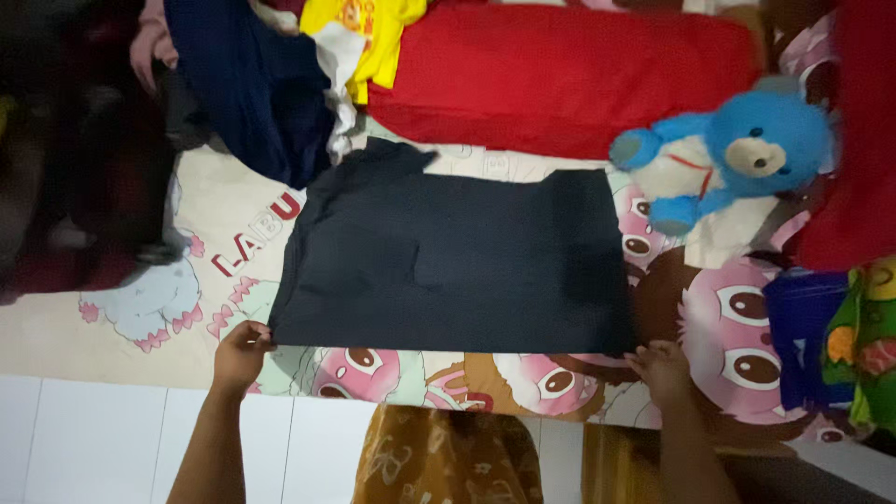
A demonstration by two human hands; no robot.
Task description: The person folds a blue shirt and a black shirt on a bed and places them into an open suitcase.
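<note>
head: hands [241, 353] pinch navy shirt [448, 266].

Two hands in frame, the left hand [241, 355] and the right hand [661, 369]. One dark navy garment [448, 266] spread flat on one cartoon-print bedsheet [121, 308]. One blue teddy bear [737, 154]. One red pillow [569, 70]. One yellow shirt [369, 28], one more dark blue garment [252, 84], and one stack of folded clothes [835, 350].
</note>
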